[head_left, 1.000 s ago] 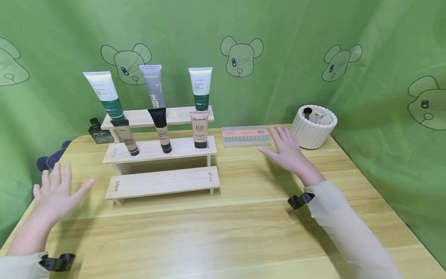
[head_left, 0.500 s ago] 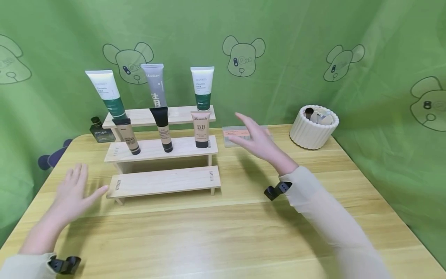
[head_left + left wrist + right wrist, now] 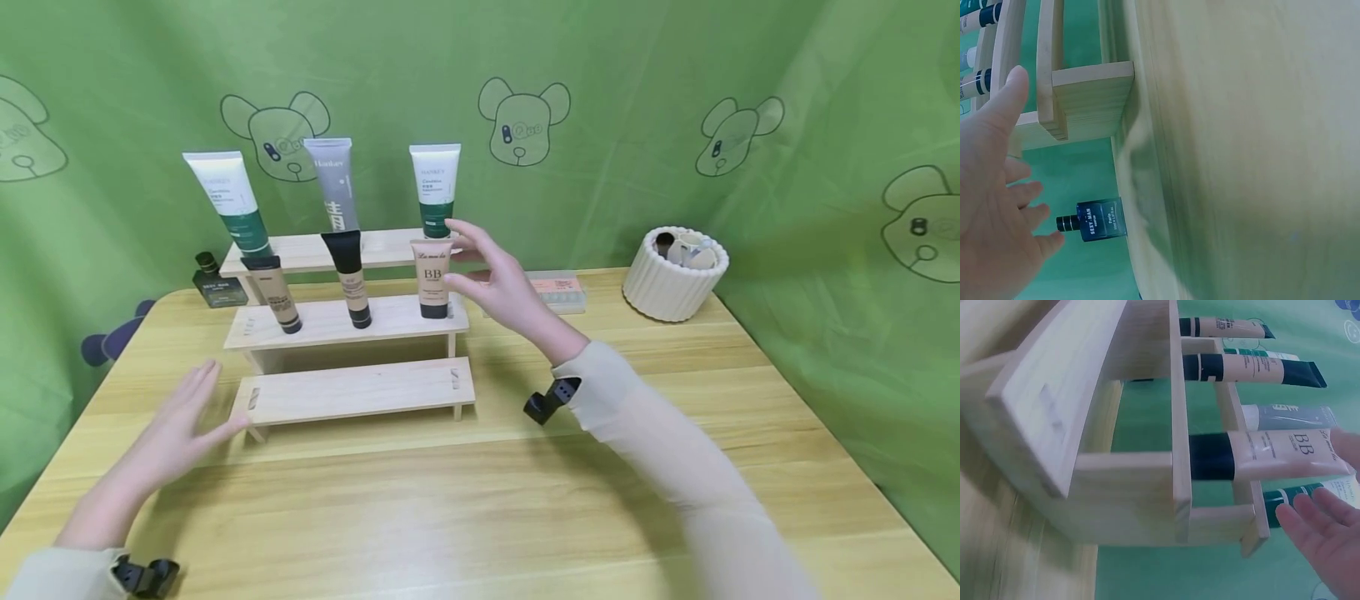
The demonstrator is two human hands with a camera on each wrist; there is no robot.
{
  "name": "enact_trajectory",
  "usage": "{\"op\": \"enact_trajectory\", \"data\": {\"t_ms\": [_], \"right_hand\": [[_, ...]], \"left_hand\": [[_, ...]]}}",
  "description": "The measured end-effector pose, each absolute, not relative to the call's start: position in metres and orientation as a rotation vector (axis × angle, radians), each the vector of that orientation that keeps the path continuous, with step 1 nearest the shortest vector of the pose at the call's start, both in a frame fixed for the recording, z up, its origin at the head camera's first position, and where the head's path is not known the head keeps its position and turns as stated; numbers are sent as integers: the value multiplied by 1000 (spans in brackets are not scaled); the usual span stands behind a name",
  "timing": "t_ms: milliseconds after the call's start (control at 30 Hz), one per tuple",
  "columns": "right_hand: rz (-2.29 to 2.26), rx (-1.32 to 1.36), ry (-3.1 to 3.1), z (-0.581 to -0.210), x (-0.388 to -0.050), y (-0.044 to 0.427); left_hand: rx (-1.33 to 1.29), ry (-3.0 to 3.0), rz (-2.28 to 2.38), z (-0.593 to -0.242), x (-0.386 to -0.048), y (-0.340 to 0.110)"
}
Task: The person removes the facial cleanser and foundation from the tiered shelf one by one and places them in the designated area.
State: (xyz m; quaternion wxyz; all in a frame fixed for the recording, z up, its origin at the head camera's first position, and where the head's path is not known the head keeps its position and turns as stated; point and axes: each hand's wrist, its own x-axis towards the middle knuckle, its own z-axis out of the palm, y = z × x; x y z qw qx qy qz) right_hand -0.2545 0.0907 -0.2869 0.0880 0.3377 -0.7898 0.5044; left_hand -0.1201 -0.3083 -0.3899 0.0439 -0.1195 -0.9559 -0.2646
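My right hand [image 3: 498, 287] is at the right side of a pink BB cream tube [image 3: 432, 279], which stands cap-down on the middle step of a wooden tiered stand [image 3: 360, 392]. In the right wrist view the thumb lies by the top of the tube, while the fingers [image 3: 1313, 519] are spread apart from it, near a white-and-green tube [image 3: 435, 187] on the top step. My left hand [image 3: 168, 429] holds nothing, its fingers extended and thumb out beside the left end of the lowest step. Whether the right thumb touches the BB cream tube I cannot tell.
Two more foundation tubes [image 3: 348, 279] share the middle step. A grey tube [image 3: 333, 183] and another white-and-green tube [image 3: 228, 200] stand on top. A dark perfume bottle [image 3: 219, 283] is behind left. A flat clear case [image 3: 558, 292] and a white brush holder [image 3: 675, 275] are right.
The right hand has moved left from beside the brush holder, past the flat case, to the BB cream tube. The left hand has shifted right toward the stand.
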Motion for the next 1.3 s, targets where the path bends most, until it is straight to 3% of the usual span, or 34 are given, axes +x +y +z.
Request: {"op": "enact_trajectory", "data": {"t_ms": [333,867,1300], "right_hand": [[1707,868,-2300,-288,-262,78],[1735,827,-2265,-291,-261,77],[1916,757,-2213,-288,-254,99]], "left_hand": [[-487,-2866,-841,-393,-118,-309],[-450,-2971,-821,-390,-119,-308],[-467,-2933,-765,-392,-118,-307]]}}
